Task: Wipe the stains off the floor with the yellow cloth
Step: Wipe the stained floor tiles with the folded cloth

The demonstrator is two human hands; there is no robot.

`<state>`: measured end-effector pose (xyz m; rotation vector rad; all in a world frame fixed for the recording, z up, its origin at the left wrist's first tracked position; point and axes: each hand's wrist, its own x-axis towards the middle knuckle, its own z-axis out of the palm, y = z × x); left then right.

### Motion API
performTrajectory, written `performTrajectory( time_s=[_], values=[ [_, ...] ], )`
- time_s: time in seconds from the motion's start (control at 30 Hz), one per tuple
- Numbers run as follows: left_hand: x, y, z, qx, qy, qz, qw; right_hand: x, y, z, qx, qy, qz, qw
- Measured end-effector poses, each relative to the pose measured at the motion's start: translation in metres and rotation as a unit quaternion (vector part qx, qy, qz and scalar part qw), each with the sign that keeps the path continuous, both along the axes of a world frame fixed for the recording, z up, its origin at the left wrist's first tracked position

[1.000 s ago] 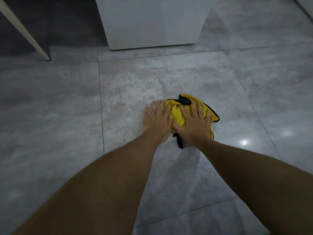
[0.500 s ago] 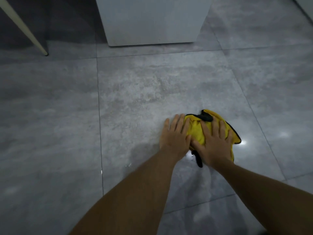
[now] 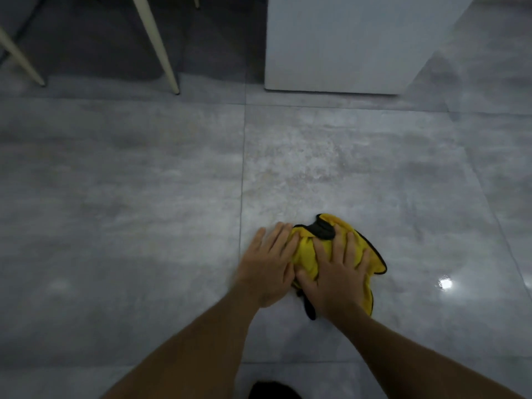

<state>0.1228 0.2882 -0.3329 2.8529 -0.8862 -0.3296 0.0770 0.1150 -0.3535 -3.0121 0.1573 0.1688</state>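
A crumpled yellow cloth point(image 3: 306, 256) with black edging lies on the grey tiled floor point(image 3: 144, 226). My right hand point(image 3: 336, 279) presses flat on top of it, fingers spread. My left hand point(image 3: 266, 269) lies flat beside it, its fingers resting on the cloth's left edge and partly on the tile. A pale, mottled patch point(image 3: 316, 165) marks the tile beyond the cloth. The tile near the cloth looks glossy.
A white cabinet base point(image 3: 339, 47) stands at the back right. Two cream chair legs point(image 3: 157, 44) come down at the back left. A dark object point(image 3: 273, 391) shows at the bottom edge between my arms. A light glare point(image 3: 445, 283) shines right of the cloth.
Both hands slid the cloth toward me and to the right over the tile. The view shifted, bringing chair legs and more of the floor on the left into sight.
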Motion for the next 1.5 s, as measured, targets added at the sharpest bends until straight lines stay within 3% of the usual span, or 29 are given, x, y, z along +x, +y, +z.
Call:
performTrajectory(
  time_s=[0.37, 0.6, 0.97, 1.17, 1.5],
  values=[
    [-0.028, 0.147, -0.006, 0.057, 0.034, 0.226, 0.972, 0.023, 0.145, 0.001, 0.010, 0.004, 0.183, 0.983],
    [-0.044, 0.219, -0.004, 0.053, 0.060, 0.393, 0.916, 0.039, 0.237, -0.001, 0.057, -0.009, 0.300, 0.952],
    [-0.065, 0.294, -0.002, 0.079, 0.068, 0.554, 0.826, 0.054, 0.343, 0.000, 0.070, 0.059, 0.392, 0.916],
    [-0.024, 0.277, -0.004, 0.037, 0.056, 0.563, 0.824, 0.083, 0.333, 0.003, 0.083, 0.050, 0.362, 0.927],
    [0.070, 0.202, -0.004, 0.039, 0.050, 0.444, 0.894, 0.139, 0.251, -0.001, 0.075, 0.042, 0.222, 0.971]
  ],
)
